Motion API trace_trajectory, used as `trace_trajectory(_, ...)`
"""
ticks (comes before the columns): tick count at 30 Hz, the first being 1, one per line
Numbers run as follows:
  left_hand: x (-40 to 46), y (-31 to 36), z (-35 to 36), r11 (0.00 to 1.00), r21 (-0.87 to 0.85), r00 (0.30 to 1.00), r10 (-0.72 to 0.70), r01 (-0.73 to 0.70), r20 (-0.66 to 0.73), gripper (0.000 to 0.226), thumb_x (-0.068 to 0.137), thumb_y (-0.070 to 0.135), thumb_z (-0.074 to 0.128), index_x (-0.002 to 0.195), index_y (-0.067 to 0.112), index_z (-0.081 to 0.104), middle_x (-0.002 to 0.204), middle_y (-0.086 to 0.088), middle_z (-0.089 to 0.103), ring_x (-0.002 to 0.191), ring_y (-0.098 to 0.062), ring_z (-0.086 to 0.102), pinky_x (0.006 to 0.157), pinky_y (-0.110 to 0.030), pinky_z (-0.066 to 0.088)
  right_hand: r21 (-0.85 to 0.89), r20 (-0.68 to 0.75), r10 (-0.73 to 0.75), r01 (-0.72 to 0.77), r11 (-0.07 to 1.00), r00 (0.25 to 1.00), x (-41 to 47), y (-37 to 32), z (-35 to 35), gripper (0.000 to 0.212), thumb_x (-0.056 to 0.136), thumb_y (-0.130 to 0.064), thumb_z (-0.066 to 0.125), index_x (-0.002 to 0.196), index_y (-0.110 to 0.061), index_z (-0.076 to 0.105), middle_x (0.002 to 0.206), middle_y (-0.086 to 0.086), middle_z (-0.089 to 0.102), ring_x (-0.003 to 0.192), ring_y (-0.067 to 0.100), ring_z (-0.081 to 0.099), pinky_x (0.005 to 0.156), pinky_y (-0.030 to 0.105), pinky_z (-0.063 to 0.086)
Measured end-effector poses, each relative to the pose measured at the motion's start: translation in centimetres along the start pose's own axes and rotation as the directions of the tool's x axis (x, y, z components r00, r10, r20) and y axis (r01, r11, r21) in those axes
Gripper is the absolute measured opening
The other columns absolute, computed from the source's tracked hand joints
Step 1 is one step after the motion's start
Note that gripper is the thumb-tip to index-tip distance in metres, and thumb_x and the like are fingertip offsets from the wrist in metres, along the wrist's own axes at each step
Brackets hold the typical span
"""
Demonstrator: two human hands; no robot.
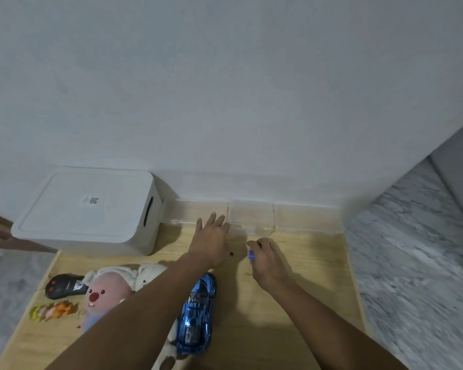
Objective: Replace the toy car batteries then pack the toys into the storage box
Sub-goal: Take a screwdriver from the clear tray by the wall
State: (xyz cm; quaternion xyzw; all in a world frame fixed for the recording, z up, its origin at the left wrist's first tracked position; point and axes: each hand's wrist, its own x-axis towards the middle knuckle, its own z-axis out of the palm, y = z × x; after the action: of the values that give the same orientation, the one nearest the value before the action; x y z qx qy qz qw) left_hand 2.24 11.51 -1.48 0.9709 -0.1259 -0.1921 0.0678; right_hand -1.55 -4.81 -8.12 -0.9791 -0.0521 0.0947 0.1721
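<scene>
Glossy blue toy car lies nearest on the pale wooden counter, beside a pink plush animal. Left hand, fingers spread and released, reaches the clear plastic trays by the wall. Right hand pinches a small blue object. White lidded storage box stands back left; bare wood lies right.
</scene>
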Motion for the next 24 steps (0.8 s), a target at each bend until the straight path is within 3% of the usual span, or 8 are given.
trace_trajectory(6,-0.5,0.5,0.7,0.998,-0.039,0.979,0.032,-0.041,-0.201,0.068,0.086,0.006,0.051,0.149,0.013,0.027,0.16,-0.006,0.021,0.15,-0.023,0.01,0.122,-0.045,0.007,0.052,-0.067,0.021,-0.018,0.999,0.997,-0.5,0.3,0.2,0.047,0.087,-0.01,0.064,0.133,-0.012,0.052,0.134,0.007,0.049,0.126,0.026,0.042,0.099,0.031,0.039)
trace_trajectory(9,-0.3,0.6,1.3,0.998,0.02,0.989,0.061,-0.059,-0.135,0.073,0.089,0.01,0.051,0.153,0.016,0.016,0.163,-0.002,0.011,0.15,-0.023,0.004,0.12,-0.048,0.003,0.088,-0.148,0.017,-0.004,0.996,0.989,-1.0,0.4,0.3,0.041,0.072,-0.006,0.078,0.11,-0.008,0.065,0.11,0.009,0.062,0.102,0.028,0.059,0.081,0.026,0.044)
trace_trajectory(12,-0.3,0.5,1.7,0.989,0.134,0.997,0.071,-0.069,-0.013,0.073,0.093,0.014,0.05,0.154,0.017,0.01,0.164,-0.001,-0.003,0.15,-0.023,-0.007,0.118,-0.053,-0.002,0.122,-0.178,0.03,-0.008,0.993,0.984,-1.2,0.9,0.8,0.044,0.048,-0.002,0.09,0.084,-0.007,0.066,0.086,0.007,0.064,0.074,0.026,0.064,0.066,0.023,0.037)
trace_trajectory(15,-0.4,0.8,1.7,0.98,0.181,0.995,0.064,-0.078,0.081,0.075,0.092,0.01,0.047,0.155,0.015,0.006,0.163,-0.004,-0.013,0.149,-0.026,-0.015,0.118,-0.057,-0.004,0.116,-0.193,0.021,0.002,0.993,0.981,-1.5,1.0,1.1,0.042,0.047,-0.006,0.092,0.081,-0.008,0.069,0.087,0.006,0.066,0.075,0.022,0.065,0.062,0.022,0.049)
trace_trajectory(24,-0.6,0.9,1.8,0.989,0.135,0.993,0.044,-0.058,0.106,0.075,0.091,0.019,0.047,0.155,0.017,0.007,0.162,-0.004,-0.016,0.148,-0.025,-0.017,0.116,-0.058,-0.008,0.115,-0.198,0.068,-0.045,0.992,0.978,-1.9,1.3,1.0,0.041,0.047,-0.018,0.094,0.081,-0.011,0.072,0.092,0.004,0.068,0.084,0.024,0.066,0.069,0.023,0.051)
